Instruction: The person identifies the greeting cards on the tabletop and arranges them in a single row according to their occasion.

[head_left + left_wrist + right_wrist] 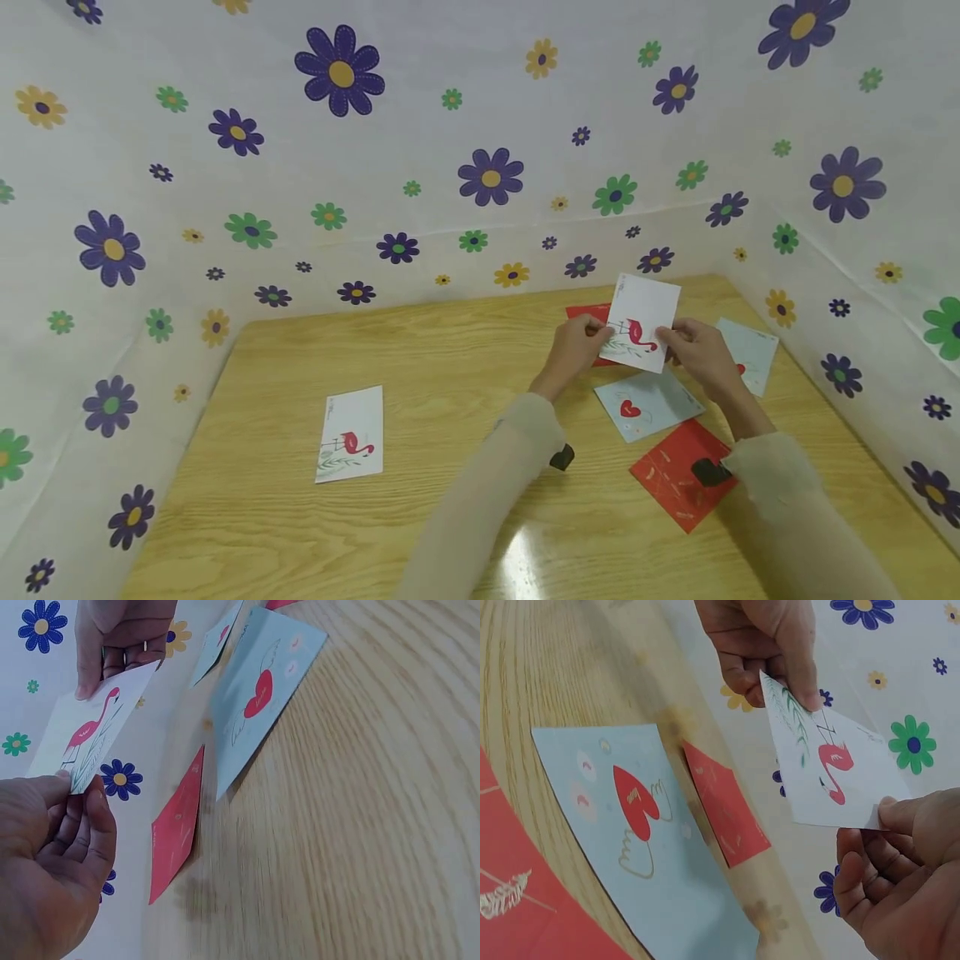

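A white card with a red flamingo (640,321) is held up above the table's right side. My left hand (576,350) pinches its left edge between thumb and fingers, and my right hand (701,354) pinches the opposite edge. In the left wrist view the flamingo card (97,724) spans the gap between both hands. Beneath it lie a light blue card with a winged red heart (648,406) and, partly hidden farther back, a red card (588,312). Another red card (682,475) rests near my right sleeve.
A second white flamingo card (350,433) lies on the left of the wooden table (450,500). Another light blue card (752,350) sits by the right edge, partly behind my right hand. Flower-patterned white cloth (420,150) stands at the back and both sides.
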A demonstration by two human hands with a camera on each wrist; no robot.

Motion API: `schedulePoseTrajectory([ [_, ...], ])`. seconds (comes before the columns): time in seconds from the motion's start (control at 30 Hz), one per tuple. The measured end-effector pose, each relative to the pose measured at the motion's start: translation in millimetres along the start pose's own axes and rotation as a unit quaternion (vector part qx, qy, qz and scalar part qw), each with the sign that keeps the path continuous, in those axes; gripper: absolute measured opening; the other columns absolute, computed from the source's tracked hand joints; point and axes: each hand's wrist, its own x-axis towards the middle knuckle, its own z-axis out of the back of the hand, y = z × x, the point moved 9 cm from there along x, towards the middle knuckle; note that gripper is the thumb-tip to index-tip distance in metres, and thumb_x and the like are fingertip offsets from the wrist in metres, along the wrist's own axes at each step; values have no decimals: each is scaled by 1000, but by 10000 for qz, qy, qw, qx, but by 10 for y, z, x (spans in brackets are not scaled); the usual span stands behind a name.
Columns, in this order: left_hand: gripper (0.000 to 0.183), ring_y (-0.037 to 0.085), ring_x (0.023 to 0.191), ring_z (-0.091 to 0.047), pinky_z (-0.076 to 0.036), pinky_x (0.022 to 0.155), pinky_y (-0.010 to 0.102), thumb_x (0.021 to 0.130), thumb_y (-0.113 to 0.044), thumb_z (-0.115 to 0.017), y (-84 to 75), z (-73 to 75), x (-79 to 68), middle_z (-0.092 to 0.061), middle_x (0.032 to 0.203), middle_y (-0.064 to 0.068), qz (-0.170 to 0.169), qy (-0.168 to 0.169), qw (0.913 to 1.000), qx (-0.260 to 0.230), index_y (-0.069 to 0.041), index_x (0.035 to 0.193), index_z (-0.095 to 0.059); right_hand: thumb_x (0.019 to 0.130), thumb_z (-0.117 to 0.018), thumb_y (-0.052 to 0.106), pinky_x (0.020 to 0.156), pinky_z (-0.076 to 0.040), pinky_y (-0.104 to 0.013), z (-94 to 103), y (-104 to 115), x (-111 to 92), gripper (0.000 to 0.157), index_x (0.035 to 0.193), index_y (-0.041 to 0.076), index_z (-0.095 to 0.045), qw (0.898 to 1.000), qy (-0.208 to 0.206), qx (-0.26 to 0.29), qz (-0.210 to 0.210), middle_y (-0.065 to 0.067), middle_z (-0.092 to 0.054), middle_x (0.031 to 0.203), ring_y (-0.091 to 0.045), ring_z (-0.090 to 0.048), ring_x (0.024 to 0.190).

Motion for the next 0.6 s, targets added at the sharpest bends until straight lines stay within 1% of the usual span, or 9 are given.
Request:
schedulePoseTrajectory([
  [0.1, 21, 9, 75, -54, -47, 66, 16, 104, -26, -66, -7, 63, -41, -63, 86, -4, -91, 132, 9997, 190, -6, 106, -70, 110, -50, 34, 74, -52, -20, 4, 53, -17, 52, 135, -11, -57, 9998, -164, 64, 76, -23, -65, 107, -29, -59, 89],
  [0.17, 20, 8, 74, -52, -45, 64, 16, 103, -24, -67, -11, 105, -69, -62, 86, -4, -163, 210, 9992, 304, -5, 106, -70, 110, -50, 34, 74, -52, -18, 5, 83, -21, 51, 135, -11, -58, 9995, -271, 138, 118, -24, -64, 108, -29, -59, 90],
  [0.23, 20, 7, 72, -53, -45, 62, 16, 103, -24, -67, -9, 139, -102, -62, 85, -3, -166, 292, 9988, 347, -4, 105, -70, 109, -53, 32, 75, -52, -17, 1, 111, -25, 51, 137, -10, -57, 9991, -337, 225, 154, -22, -65, 108, -27, -60, 88],
  [0.33, 19, 8, 70, -56, -49, 62, 16, 102, -22, -69, 8, 181, -155, -63, 87, -2, -65, 417, 9988, 265, -3, 105, -69, 108, -57, 28, 73, -53, -18, -9, 158, -26, 49, 141, -8, -55, 9980, -418, 410, 254, -16, -68, 102, -20, -60, 83],
  [0.43, 20, 9, 71, -61, -54, 64, 18, 101, -21, -70, 28, 227, -208, -66, 91, 0, 62, 508, 9986, 140, -3, 110, -67, 105, -62, 21, 71, -54, -19, -25, 220, -22, 51, 148, -3, -49, 9964, -459, 506, 511, -10, -70, 96, -18, -61, 78],
  [0.53, 21, 10, 76, -63, -58, 68, 22, 100, -20, -71, 50, 288, -248, -67, 95, 1, 118, 541, 9984, 83, -4, 114, -66, 104, -65, 15, 70, -54, -20, -73, 287, -21, 62, 157, 2, -38, 9948, -371, 486, 809, -11, -70, 95, -20, -61, 75],
  [0.6, 20, 10, 78, -63, -59, 71, 25, 101, -19, -71, 60, 338, -273, -67, 96, 1, 104, 559, 9984, 56, -4, 113, -66, 103, -65, 12, 69, -54, -20, -116, 320, -22, 66, 160, 5, -33, 9939, -287, 485, 943, -15, -70, 97, -21, -62, 75],
])
